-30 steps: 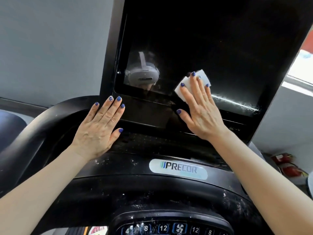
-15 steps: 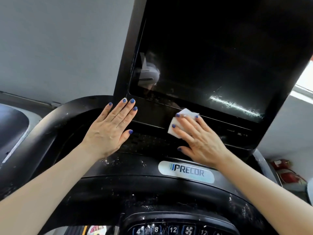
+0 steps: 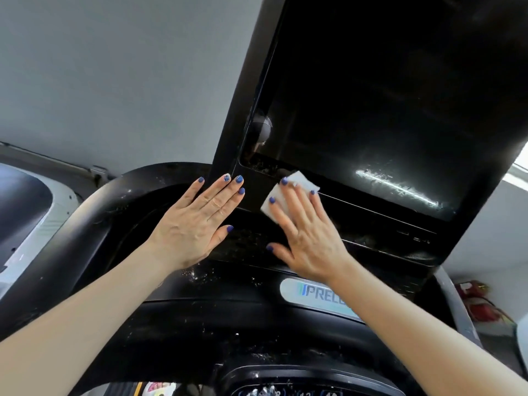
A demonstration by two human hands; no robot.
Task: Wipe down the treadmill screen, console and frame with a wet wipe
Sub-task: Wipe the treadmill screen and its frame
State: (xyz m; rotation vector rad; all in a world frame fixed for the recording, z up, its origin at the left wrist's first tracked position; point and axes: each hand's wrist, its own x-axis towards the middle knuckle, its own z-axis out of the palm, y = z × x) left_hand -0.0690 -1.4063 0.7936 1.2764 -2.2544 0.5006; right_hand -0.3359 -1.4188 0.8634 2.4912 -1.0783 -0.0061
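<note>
White wet wipe (image 3: 288, 192) lies flat under the right hand (image 3: 307, 237), fingers straight, pressed on the bezel just below the screen (image 3: 371, 110) bottom edge. The left hand (image 3: 197, 224) rests released and flat beside it, at the screen's lower left corner, on the console (image 3: 228, 315).

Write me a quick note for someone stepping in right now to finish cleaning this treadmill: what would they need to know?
Left hand: flat, fingers straight, braced on the lower left corner of the screen frame.
Right hand: flat, pressing the wet wipe on the bezel strip just below the screen.
Done: cannot say; a streak shows on the lower right of the glass.
Left: the console, which shows white specks, and the frame.
</note>
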